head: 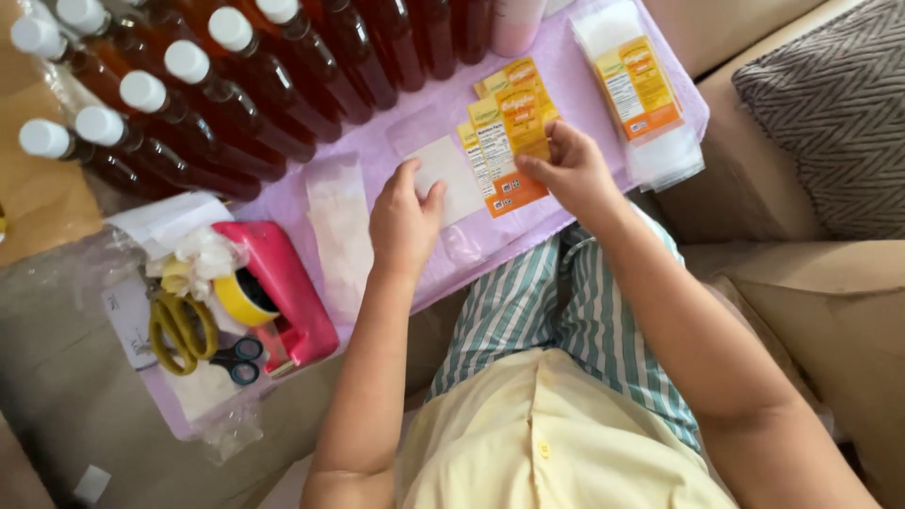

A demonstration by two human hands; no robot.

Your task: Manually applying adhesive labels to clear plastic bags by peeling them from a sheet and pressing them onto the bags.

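Right hand (572, 170) on orange labels (509, 141)

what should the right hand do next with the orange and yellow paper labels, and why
Probably lift the top orange and yellow paper label clear: the right hand already pinches its edge, while the left hand rests on the white backing sheet beside the stack.
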